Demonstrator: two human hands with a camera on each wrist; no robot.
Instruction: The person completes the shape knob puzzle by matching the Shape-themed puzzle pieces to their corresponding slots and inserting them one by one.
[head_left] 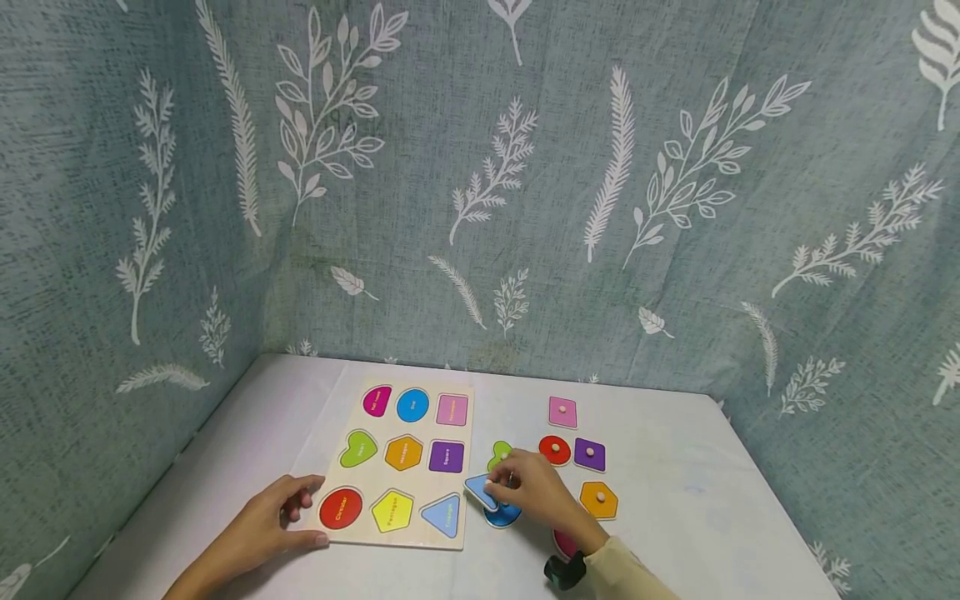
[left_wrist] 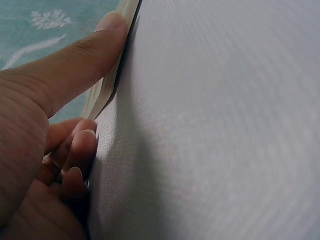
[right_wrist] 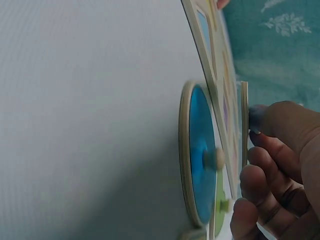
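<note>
A wooden shape puzzle board (head_left: 397,540) lies on the left of the table, with coloured, labelled shapes printed in its recesses. At its near left corner, my left hand (head_left: 258,525) holds the board, thumb (left_wrist: 95,42) against the front edge and fingers by the left side. My right hand (head_left: 536,487) pinches a light blue triangle piece (head_left: 477,490) by its knob. That triangle is held above the table, just right of the board's printed triangle (head_left: 442,515). Beneath it a blue round piece (right_wrist: 200,175) lies flat, partly covered in the head view.
Loose knobbed pieces lie right of the board: green heart (head_left: 497,452), pink square-like piece (head_left: 562,412), red circle (head_left: 554,450), purple square (head_left: 589,455) and orange hexagon (head_left: 598,501). A dark red piece (head_left: 564,543) is partly hidden by the right wrist. Patterned cloth (head_left: 480,183) surrounds the table.
</note>
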